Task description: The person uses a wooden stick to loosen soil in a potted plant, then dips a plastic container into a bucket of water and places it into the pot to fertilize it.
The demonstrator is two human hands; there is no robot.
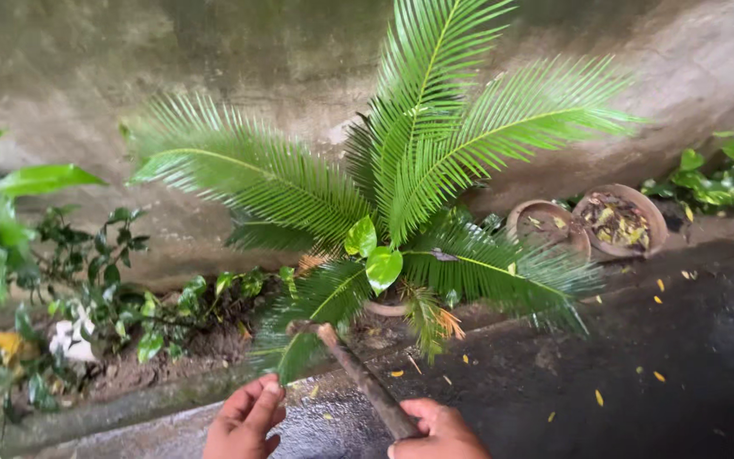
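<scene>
A potted cycad (409,170) with stiff, feathery green fronds stands against a stained concrete wall (86,59), its pot mostly hidden by leaves. Below the cycad, the right hand (439,432) grips a rusty rod-like tool (358,378) whose far end reaches in under the lowest fronds. The left hand (246,419) rests just left of the tool, fingers curled, holding nothing. Right of the cycad sit two empty clay pots (592,223) littered with dry leaves. Left of it, small leafy plants (86,289) grow in bare soil.

Garden — potted cycad (418,161), soil bed (205,344)
</scene>
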